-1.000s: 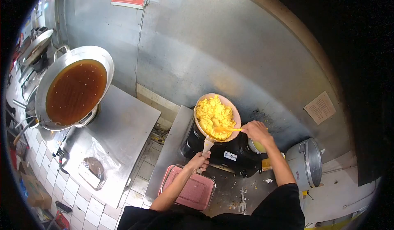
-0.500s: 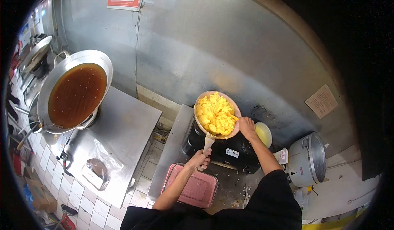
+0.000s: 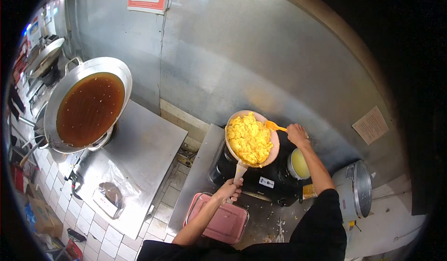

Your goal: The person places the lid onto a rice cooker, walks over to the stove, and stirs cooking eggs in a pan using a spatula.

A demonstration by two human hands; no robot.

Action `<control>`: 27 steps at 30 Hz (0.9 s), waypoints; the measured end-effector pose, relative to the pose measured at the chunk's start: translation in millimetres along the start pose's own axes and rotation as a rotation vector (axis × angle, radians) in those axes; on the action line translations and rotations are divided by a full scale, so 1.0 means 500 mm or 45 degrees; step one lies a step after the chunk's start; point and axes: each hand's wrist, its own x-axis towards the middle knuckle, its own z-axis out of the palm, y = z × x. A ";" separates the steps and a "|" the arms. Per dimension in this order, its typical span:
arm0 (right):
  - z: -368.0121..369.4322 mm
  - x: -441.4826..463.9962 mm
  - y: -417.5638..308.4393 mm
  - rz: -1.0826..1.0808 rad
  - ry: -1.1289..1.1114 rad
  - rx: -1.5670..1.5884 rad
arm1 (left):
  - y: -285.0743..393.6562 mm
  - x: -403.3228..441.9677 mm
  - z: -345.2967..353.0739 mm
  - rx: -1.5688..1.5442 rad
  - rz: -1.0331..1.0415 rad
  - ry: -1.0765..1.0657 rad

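A pan [image 3: 274, 150] full of yellow scrambled egg [image 3: 249, 140] is over the black stove [image 3: 251, 182]. My left hand [image 3: 229, 190] is wrapped round the pan's pale handle [image 3: 240, 170]. In my right hand [image 3: 297, 134] is an orange spatula [image 3: 274, 126], whose head is at the pan's upper right edge, beside the egg. A pot with pale yellow contents [image 3: 300, 163] stands on the stove's right side, below my right forearm.
A pink lidded container [image 3: 223, 223] lies below my left forearm. At the left, a large wok [image 3: 88, 107] holds brown liquid above a steel table [image 3: 156, 140] bearing a plastic bag [image 3: 111, 193]. A big metal pot [image 3: 351, 191] stands right.
The spatula has come out of the egg to the pan's upper right edge, and my right hand has moved up and right. My left hand keeps hold of the handle.
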 end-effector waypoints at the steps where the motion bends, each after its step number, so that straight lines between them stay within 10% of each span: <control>1: 0.034 0.046 -0.006 -0.045 0.035 -0.017 | -0.001 0.001 -0.001 0.004 0.009 -0.002; 12: 0.048 0.142 -0.104 -0.798 -0.112 0.071 | -0.002 0.006 -0.002 0.017 -0.011 0.030; 27: 0.117 -0.058 -0.043 -0.565 0.141 0.106 | -0.001 0.000 0.003 0.023 0.003 0.053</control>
